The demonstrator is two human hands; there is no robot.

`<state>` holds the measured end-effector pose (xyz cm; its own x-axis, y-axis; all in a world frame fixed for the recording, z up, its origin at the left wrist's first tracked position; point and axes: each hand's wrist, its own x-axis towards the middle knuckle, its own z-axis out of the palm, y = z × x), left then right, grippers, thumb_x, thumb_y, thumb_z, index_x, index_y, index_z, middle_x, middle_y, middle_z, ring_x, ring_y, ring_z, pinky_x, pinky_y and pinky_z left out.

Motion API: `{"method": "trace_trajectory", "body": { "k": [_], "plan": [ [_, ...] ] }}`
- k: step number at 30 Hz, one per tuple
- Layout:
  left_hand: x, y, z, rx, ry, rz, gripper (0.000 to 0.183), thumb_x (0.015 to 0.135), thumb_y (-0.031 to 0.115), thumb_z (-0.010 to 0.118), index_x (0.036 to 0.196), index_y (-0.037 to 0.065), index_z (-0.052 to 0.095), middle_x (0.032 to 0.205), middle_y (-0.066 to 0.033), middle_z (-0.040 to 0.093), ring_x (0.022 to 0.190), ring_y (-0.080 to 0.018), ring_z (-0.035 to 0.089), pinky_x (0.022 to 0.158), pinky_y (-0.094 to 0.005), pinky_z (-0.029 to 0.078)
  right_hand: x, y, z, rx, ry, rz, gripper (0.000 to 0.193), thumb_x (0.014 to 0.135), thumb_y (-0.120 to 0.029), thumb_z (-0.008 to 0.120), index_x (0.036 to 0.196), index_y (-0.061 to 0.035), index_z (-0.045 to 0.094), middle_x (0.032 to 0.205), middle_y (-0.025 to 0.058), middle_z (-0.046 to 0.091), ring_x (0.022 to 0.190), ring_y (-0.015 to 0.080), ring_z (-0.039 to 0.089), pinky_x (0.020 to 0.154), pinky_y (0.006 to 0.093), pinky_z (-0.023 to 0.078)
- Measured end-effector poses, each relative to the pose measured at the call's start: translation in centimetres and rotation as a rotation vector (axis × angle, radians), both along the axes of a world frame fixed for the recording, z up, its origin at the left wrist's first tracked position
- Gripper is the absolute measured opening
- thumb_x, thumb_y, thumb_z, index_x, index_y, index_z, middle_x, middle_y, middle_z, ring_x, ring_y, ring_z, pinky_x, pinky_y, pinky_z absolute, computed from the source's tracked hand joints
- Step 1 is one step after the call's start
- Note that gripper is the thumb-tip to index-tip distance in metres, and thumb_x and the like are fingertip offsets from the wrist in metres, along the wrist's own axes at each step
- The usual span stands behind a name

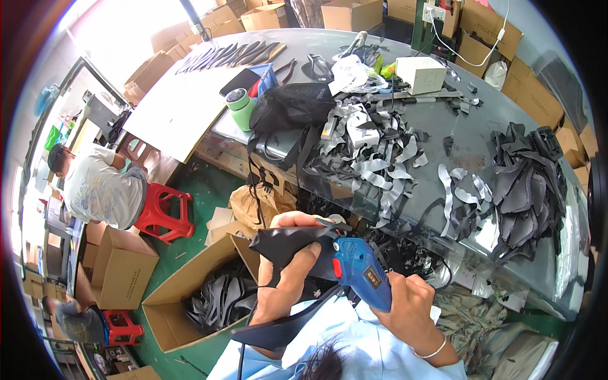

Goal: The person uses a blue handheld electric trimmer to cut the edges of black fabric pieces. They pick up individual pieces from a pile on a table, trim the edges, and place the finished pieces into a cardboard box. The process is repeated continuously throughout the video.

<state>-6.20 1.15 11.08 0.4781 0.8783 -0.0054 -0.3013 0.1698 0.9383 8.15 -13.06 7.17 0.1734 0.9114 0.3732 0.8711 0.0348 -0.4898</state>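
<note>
A black, flexible sheet piece (pixel 277 246) is pinched between the thumb and fingers of my left hand (pixel 288 275), in front of my chest. My right hand (pixel 408 304) is wrapped round the handle of a blue electric cutter (pixel 364 269) with a red button. The cutter's head meets the right side of the black piece; its blade is hidden. A dark curved piece (pixel 269 334) lies across my left forearm. Just left of my hands, an open carton (pixel 174 316) holds several dark curved pieces (pixel 221 294).
Ahead stands a grey-topped table (pixel 468 133) with grey offcuts (pixel 380 164), a black bag (pixel 291 104), a green cup (pixel 239 111) and a white box (pixel 421 75). Dark cut pieces (pixel 529 190) are heaped at right. A person (pixel 104 183) sits on a red stool (pixel 164 212) at left.
</note>
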Motion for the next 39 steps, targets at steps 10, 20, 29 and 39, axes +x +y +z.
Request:
{"method": "trace_trajectory", "body": {
  "k": [10,20,29,39],
  "plan": [
    [-0.9,1.4,-0.5,0.167,0.241,-0.328,0.039,0.072,-0.008,0.045,0.109,0.000,0.054,0.107,-0.0097,0.058,0.101,-0.0179,0.056,0.089,-0.0292,0.042,-0.2,0.0,0.7,0.034,0.086,0.084,0.041,0.063,-0.016,0.078,0.090,0.0012,0.052,0.059,0.0070,0.057,0.050,0.0217,0.058,0.053,0.0309,0.044],
    [-1.0,2.4,-1.3,0.470,0.320,-0.505,0.032,0.069,-0.004,0.048,0.100,-0.004,0.059,0.103,-0.0189,0.058,0.097,-0.0305,0.058,0.086,-0.0343,0.045,-0.2,0.2,0.7,0.090,0.115,0.123,0.042,0.058,-0.014,0.080,0.086,0.0019,0.052,0.058,0.0082,0.056,0.046,0.0244,0.055,0.047,0.0326,0.044],
    [-0.1,0.8,-4.1,0.237,0.385,-0.961,0.057,0.079,0.010,0.063,0.127,0.003,0.034,0.101,-0.0147,0.057,0.093,-0.0223,0.056,0.083,-0.0330,0.043,1.4,1.7,1.5,0.107,0.407,-0.015,0.048,0.062,-0.020,0.081,0.095,-0.0027,0.050,0.071,0.0113,0.061,0.057,0.0250,0.061,0.056,0.0329,0.049],
    [2.9,-4.1,-8.0,-0.218,-0.102,-0.638,0.063,0.086,0.028,0.058,0.135,0.001,0.030,0.115,-0.0136,0.053,0.092,-0.0209,0.058,0.083,-0.0321,0.047,4.1,2.9,2.1,0.181,1.074,-0.261,0.042,0.071,-0.016,0.076,0.098,-0.0019,0.047,0.075,0.0049,0.060,0.067,0.0112,0.060,0.062,0.0270,0.049]
  ]
}}
